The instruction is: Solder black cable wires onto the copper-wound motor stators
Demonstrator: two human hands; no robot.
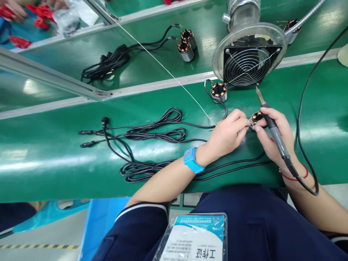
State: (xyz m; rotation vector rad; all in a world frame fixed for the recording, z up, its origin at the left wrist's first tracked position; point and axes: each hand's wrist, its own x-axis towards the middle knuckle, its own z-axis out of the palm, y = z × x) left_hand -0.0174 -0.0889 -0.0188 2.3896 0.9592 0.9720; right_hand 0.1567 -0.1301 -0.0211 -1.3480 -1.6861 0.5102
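My left hand pinches a thin solder wire and touches a small motor stator with copper coils on the green bench. My right hand grips a black soldering iron, its tip pointing up toward the fan, and its fingers also steady the stator. A blue wrist strap sits on my left wrist. A second stator with a black lead lies just beyond.
A fume extractor fan stands behind the hands. Coiled black cables lie left on the green bench. Two more stators and a cable bundle sit on the far belt. Another person's hands are at top left.
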